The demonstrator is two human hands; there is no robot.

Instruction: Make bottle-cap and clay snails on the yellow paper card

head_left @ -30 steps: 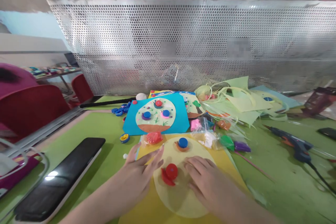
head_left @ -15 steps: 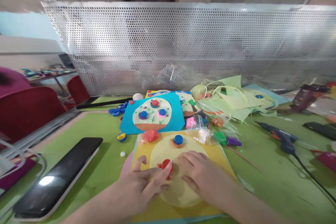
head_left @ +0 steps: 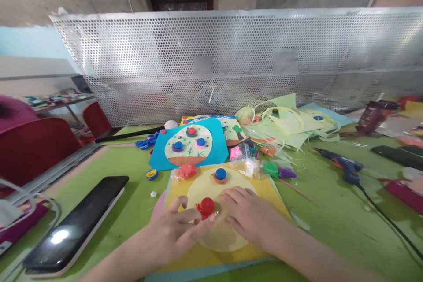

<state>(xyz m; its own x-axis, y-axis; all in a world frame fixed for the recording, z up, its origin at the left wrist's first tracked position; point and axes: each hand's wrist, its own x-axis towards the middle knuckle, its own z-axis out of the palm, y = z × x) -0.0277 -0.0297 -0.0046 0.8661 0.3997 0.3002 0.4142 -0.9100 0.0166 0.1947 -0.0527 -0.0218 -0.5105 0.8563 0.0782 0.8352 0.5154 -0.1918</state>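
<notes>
A: What is the left hand [head_left: 185,224] hiding?

B: Its fingers are screening the lower left of the red base [head_left: 198,208], so I am seeing only a small, lumpy part. The hand is holding its fingers bent and apart around the piece; I cannot tell whether it is gripping or touching it.

A: And the right hand [head_left: 244,211]?

B: It is lying back-up on the pale yellow circle [head_left: 224,240], thumb standing apart from the fingers, nothing showing between them. Its palm is staying out of sight, and it is covering the circle's right side. The bottom edge is cutting off both forearms.

A: How is the red cap [head_left: 207,205] looking?

B: Round, bright and smooth, and it is sitting against the red base, on the circle between the two hands. Above it, a blue cap [head_left: 220,173] is resting with an orange base [head_left: 218,180]. The circle is lying on a yellow sheet [head_left: 176,188] on the green bench [head_left: 112,158].

A: Anything else unclear?

B: Clear plastic is blurring the shape of the white lump [head_left: 250,168], and glare is whitening part of the black phone-like slab [head_left: 79,224].
</notes>
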